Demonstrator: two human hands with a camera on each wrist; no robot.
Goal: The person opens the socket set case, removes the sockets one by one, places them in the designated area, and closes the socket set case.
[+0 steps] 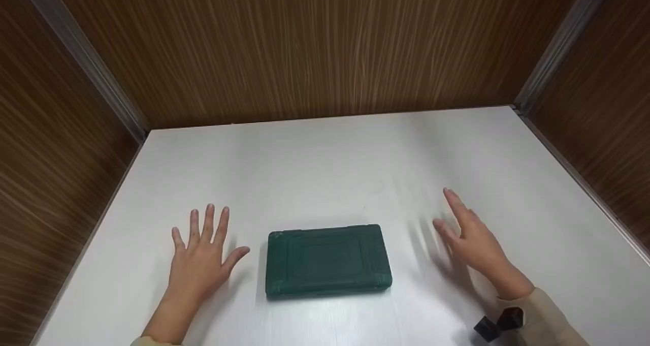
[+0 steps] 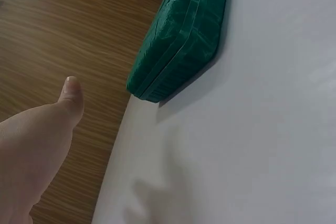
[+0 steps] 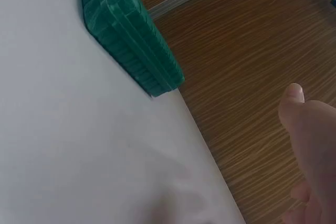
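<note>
- The left hand point(image 1: 200, 262) lies flat on the white worktop point(image 1: 325, 163) near its front edge, fingers straight and spread, grasping nothing.
- The closed green case point(image 1: 327, 260) rests flat between both hands, touching neither.
- The right hand point(image 1: 475, 244) is just right of the case, fingers extended and released, empty.

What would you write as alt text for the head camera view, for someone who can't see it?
A closed green case lies flat on a white table, between a person's two open hands. The left hand rests palm down beside it; the right hand is blurred. Wood-grain walls enclose the table.
</note>
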